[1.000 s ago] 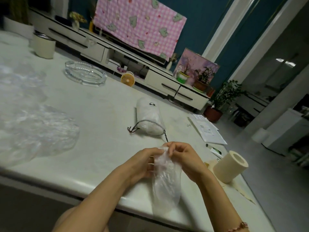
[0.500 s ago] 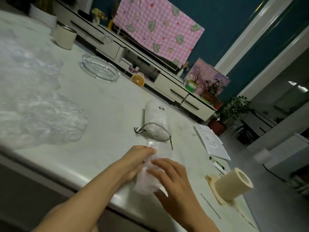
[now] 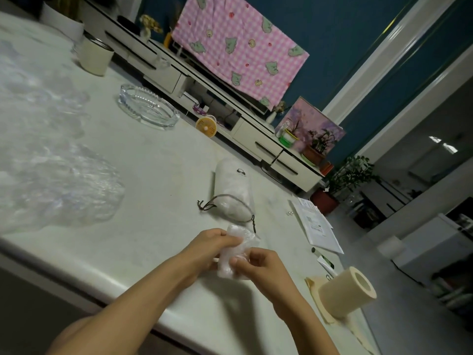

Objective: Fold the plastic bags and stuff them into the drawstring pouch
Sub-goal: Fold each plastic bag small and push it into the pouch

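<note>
Right, closest to you, both hands are on the plastic bag (image 3: 239, 242), held just above the near part of the table (image 3: 153, 160). Your left hand (image 3: 207, 249) grips its left side, fingers curled around the crumpled bundle. Your right hand (image 3: 258, 265) pinches the lower end, thumb and fingertips pressed together on the film. Off to your right, a paper roll (image 3: 345, 293) lies on its side near the table's edge. Just beyond the hands sits the drawstring pouch (image 3: 231, 185), lying down, mouth towards you, dark cord looped round it, already bulging. Over on the left, a loose pile of clear bags (image 3: 51, 180) spreads out. Further back, a glass ashtray (image 3: 148, 107).
</note>
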The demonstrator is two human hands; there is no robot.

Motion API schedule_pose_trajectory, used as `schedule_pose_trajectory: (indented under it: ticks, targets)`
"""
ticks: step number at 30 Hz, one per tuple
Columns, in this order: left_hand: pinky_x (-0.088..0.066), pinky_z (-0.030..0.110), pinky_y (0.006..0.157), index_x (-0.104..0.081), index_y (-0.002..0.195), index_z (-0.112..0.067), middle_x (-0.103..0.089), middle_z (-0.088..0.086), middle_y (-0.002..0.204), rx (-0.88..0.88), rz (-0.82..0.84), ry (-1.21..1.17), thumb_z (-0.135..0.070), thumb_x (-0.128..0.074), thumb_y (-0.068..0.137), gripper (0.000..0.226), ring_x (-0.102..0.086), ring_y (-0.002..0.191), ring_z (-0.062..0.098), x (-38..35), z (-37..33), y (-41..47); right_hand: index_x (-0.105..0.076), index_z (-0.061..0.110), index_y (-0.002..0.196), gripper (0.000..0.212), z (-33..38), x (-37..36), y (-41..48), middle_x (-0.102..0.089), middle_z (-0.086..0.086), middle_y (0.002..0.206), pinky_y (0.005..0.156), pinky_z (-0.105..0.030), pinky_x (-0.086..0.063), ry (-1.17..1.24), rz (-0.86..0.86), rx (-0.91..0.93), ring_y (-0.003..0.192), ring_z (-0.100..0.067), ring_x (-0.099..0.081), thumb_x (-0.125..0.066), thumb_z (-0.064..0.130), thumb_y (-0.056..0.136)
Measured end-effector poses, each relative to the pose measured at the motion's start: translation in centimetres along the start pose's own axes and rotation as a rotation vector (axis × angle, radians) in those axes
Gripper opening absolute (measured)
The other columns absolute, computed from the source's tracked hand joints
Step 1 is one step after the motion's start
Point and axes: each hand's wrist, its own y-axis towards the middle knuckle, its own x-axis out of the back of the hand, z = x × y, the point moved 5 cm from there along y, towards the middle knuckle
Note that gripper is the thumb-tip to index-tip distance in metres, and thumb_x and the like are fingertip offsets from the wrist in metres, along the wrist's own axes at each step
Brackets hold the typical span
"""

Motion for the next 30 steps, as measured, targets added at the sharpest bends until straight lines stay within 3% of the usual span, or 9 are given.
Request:
schedule_pose_trajectory:
  ticks: [3,8,11,13,15,18,21,27,30]
  targets:
    - [-0.052,0.033,0.073,-0.061,0.095,-0.009,-0.069,0.009,0.088,0.027,0.073,0.022,-0.025,-0.074,0.064,0.037,-0.064,0.078,0.020,-0.5,-0.1,-0.1,-0.061,0.009,0.065,0.021,0.1,0.3,0.4,-0.060,0.006,0.054,0.056,-0.012,-0.041,0.039,-0.026,-0.046,0.051,-0.001,-0.055,-0.064,0.004,0.085]
    - [-0.048,0.021,0.055,-0.059,0.098,-0.006,-0.063,0.004,0.087,-0.135,-0.088,0.242,-0.001,-0.062,0.082,0.017,-0.060,0.074,0.014,0.3,-0.8,0.1,-0.060,0.008,0.078,0.013,-0.4,1.2,0.4,-0.060,0.001,0.074,0.056,-0.011,-0.040,0.058,-0.137,-0.028,0.064,-0.006,-0.054,-0.072,0.011,0.081]
    - [-0.045,0.016,0.045,-0.058,0.097,-0.004,-0.061,0.006,0.082,-0.188,-0.094,0.214,0.003,-0.055,0.088,0.011,-0.058,0.067,0.011,0.3,-1.1,0.1,-0.053,0.014,0.108,0.046,-1.8,1.9,0.5,-0.058,0.005,0.107,0.068,-0.011,-0.046,0.133,-0.243,-0.067,0.097,-0.011,-0.057,-0.081,0.021,0.072]
    - [-0.046,0.016,0.044,-0.058,0.101,-0.001,-0.061,0.008,0.083,-0.199,-0.072,0.205,0.003,-0.056,0.088,0.014,-0.058,0.066,0.011,0.0,-1.0,0.0,-0.050,0.012,0.122,0.066,-2.4,1.2,1.0,-0.062,-0.007,0.118,0.083,-0.028,-0.053,0.372,-0.118,-0.099,0.106,-0.023,-0.062,-0.080,0.023,0.064]
    - [-0.046,0.015,0.046,-0.059,0.102,-0.001,-0.061,0.010,0.086,-0.222,-0.058,0.209,0.005,-0.057,0.087,0.016,-0.058,0.066,0.011,-0.1,-1.0,-0.1,-0.057,0.007,0.119,0.055,-2.3,0.6,1.3,-0.065,-0.019,0.114,0.088,-0.040,-0.053,0.625,-0.011,-0.090,0.102,-0.031,-0.065,-0.073,0.012,0.067]
    - [-0.046,0.017,0.045,-0.061,0.090,-0.008,-0.060,0.006,0.086,-0.273,-0.080,0.210,0.011,-0.055,0.082,0.022,-0.057,0.068,0.009,-0.1,-1.3,-0.3,-0.071,0.009,0.084,0.026,-1.5,0.3,1.2,-0.069,-0.018,0.091,0.074,-0.033,-0.054,0.715,0.011,-0.078,0.083,-0.029,-0.066,-0.059,0.000,0.063]
    - [-0.045,0.017,0.045,-0.066,0.073,-0.018,-0.063,0.004,0.084,-0.282,-0.105,0.171,0.012,-0.054,0.081,0.033,-0.057,0.060,0.011,0.3,-1.4,-0.3,-0.067,0.012,0.057,0.016,-1.0,0.2,1.0,-0.067,-0.014,0.078,0.062,-0.026,-0.049,0.779,0.041,-0.092,0.069,-0.024,-0.065,-0.056,0.000,0.054]
    - [-0.044,0.012,0.050,-0.062,0.038,-0.023,-0.066,-0.011,0.073,-0.293,-0.110,0.173,0.016,-0.050,0.080,0.059,-0.058,0.069,0.013,0.3,-1.7,-0.5,-0.062,0.009,0.085,0.021,-1.3,0.8,1.2,-0.065,-0.016,0.098,0.078,-0.037,-0.046,0.679,0.168,-0.242,0.088,-0.030,-0.062,-0.065,0.025,0.071]
    - [-0.044,0.013,0.049,-0.064,0.041,-0.022,-0.065,-0.010,0.066,-0.259,-0.113,0.189,0.013,-0.049,0.079,0.054,-0.057,0.066,0.013,0.2,-1.5,-0.4,-0.056,0.008,0.099,0.035,-1.6,0.6,0.9,-0.066,-0.012,0.094,0.060,-0.028,-0.052,0.573,0.218,-0.253,0.073,-0.022,-0.065,-0.067,0.010,0.066]
